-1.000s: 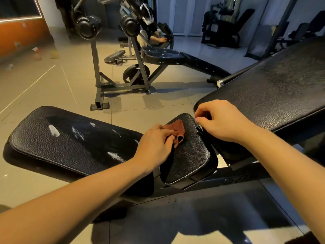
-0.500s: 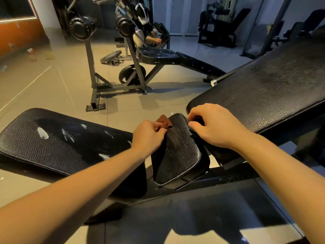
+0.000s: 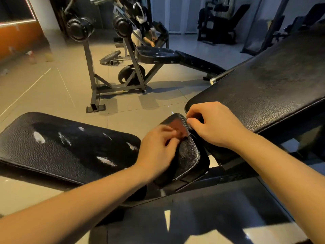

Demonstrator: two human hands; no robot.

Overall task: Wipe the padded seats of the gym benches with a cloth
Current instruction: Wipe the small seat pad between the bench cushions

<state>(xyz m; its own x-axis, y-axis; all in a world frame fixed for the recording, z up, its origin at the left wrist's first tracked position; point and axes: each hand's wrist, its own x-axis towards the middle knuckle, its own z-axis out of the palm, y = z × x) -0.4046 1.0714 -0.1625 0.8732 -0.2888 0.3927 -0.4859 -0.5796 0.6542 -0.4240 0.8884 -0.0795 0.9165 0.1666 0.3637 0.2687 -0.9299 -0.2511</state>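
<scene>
A small black padded seat (image 3: 188, 155) sits between a long black bench pad (image 3: 61, 148) on the left and a wide inclined back pad (image 3: 263, 88) on the right. My left hand (image 3: 158, 150) holds a reddish-brown cloth (image 3: 179, 128) against the top of the small seat; the hand and cloth are motion-blurred. My right hand (image 3: 212, 124) grips the seat's far right edge, in the gap by the back pad, with fingers curled. The long pad carries several pale worn patches.
Another black weight bench (image 3: 158, 55) on a grey steel frame (image 3: 95, 85) stands across the tiled floor, with weight plates beside it. A seated person (image 3: 149, 37) is behind it. More machines line the back right. A dark frame base (image 3: 193, 217) lies below my arms.
My left hand has slid the cloth from the seat's left edge back onto its top surface, toward the right. My right hand has kept its grip on the seat's edge.
</scene>
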